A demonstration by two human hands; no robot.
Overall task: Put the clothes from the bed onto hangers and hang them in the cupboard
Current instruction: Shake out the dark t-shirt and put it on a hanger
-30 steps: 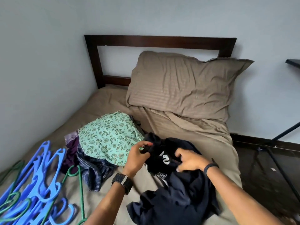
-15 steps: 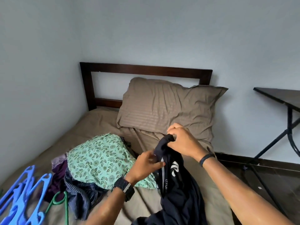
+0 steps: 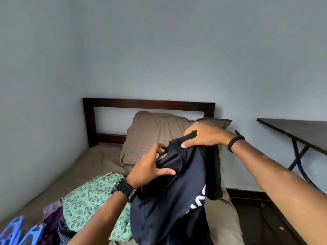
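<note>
Dark shirt [image 3: 177, 200] is held up above the bed [image 3: 99, 161], near right of the pile. Collar is pinched by right hand [image 3: 203, 137], fabric gripped by left hand [image 3: 148, 168], likely to find the neck opening for a hanger [image 3: 16, 234].

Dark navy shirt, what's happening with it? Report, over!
Both hands, left and right, gripping dark navy shirt with white lettering, held above bed. No hanger in it yet. Nothing blocking.
</note>
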